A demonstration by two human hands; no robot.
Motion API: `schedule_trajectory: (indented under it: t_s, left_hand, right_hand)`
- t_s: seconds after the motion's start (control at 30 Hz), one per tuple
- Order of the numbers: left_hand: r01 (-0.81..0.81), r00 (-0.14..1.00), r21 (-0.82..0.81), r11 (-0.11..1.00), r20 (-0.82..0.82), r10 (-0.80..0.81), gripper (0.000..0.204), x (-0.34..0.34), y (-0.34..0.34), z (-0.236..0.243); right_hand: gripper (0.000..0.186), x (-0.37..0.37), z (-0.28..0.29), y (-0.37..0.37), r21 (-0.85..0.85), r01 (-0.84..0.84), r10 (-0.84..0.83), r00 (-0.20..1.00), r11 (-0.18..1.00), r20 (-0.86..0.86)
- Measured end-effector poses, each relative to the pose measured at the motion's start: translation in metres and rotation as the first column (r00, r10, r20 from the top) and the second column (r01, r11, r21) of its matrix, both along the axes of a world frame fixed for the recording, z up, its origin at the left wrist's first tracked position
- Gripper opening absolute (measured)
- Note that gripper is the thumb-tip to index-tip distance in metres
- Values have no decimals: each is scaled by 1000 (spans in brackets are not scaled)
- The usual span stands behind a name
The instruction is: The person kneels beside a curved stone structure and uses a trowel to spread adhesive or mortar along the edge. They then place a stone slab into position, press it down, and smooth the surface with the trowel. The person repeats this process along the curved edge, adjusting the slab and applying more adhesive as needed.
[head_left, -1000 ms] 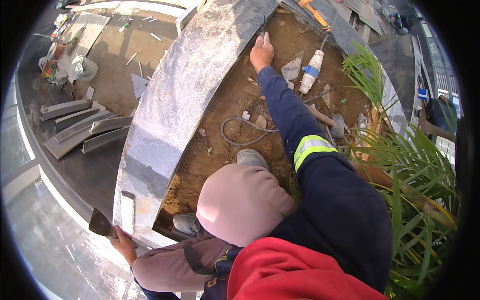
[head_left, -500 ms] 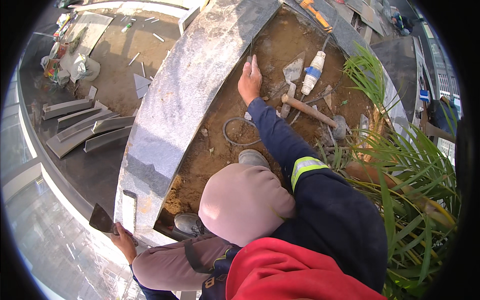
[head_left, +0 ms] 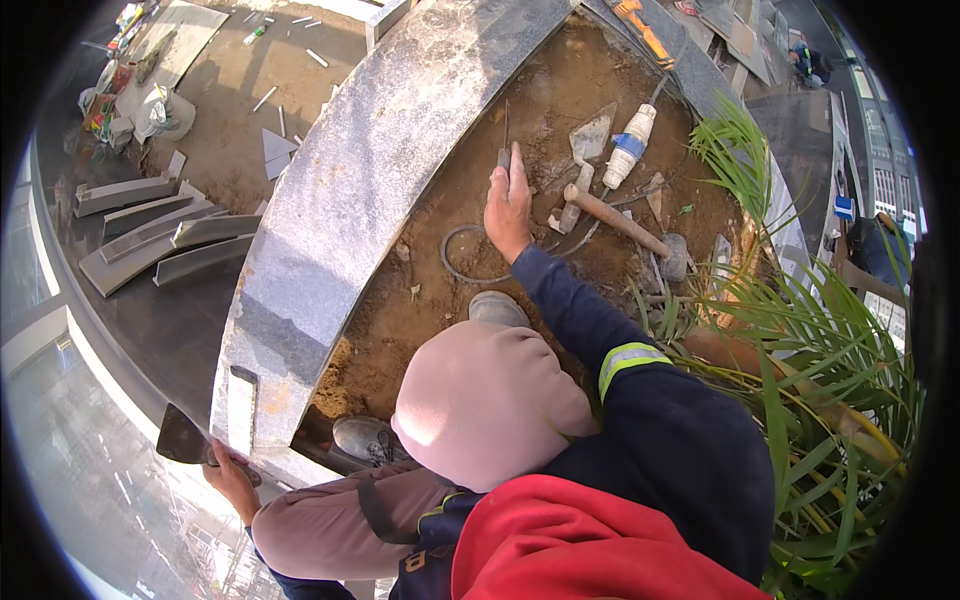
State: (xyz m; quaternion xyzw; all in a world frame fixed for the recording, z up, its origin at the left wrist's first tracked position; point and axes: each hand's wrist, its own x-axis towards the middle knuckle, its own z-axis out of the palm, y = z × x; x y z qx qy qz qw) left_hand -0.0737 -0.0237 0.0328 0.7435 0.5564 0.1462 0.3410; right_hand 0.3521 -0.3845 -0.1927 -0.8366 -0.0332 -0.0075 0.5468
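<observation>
At the lower left, my left hand (head_left: 232, 484) is closed round the handle of a trowel (head_left: 183, 437), its dark flat blade held beside the outer edge of the granite slab (head_left: 330, 215). My right hand (head_left: 509, 212) reaches out over the soil bed, fingers round a slim tool (head_left: 504, 155) with a grey handle. Its thin blade shows edge-on, so its shape is unclear, and it points away near the slab's inner edge. Right of this hand, a hammer (head_left: 625, 222) with a wooden handle lies on the soil, next to another trowel (head_left: 590, 140) with a pointed blade.
A white and blue cable connector (head_left: 630, 148) and looped cable (head_left: 447, 262) lie on the soil. An orange power tool (head_left: 645, 35) rests at the far corner. Palm fronds (head_left: 830, 330) crowd the right. Stone strips (head_left: 150, 235) lie left; a white strip (head_left: 241, 410) sits on the slab.
My right hand has drawn back toward me, and its tool has come away from the slab's inner edge. The left hand still holds the trowel; the whole view has shifted slightly.
</observation>
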Motion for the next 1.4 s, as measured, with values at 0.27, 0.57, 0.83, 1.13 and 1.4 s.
schedule_trajectory:
  t_s: [0.27, 0.57, 0.83, 1.13, 1.4]
  left_hand:
    - [36, 996, -15, 999, -77, -37, 42, 14, 5, -11]
    - [-102, 994, 93, 990, -21, 104, 21, -24, 14, -12]
    - [67, 995, 30, 997, -77, -64, 23, 22, 22, -4]
    - [244, 954, -40, 969, -171, -247, 50, 56, 48, -17]
    - [49, 990, -147, 988, -120, -67, 51, -11, 52, 14]
  right_hand:
    - [61, -62, -8, 62, 133, -48, 71, 982, 990, -174]
    - [51, 155, 25, -1, 390, 252, -269, 963, 885, -12]
    - [34, -11, 89, 30, 504, -199, 391, 867, 840, -309]
    - [26, -92, 102, 125, 123, -801, 787, 526, 585, -321]
    - [66, -109, 174, 138, -620, -765, 948, 301, 176, -103]
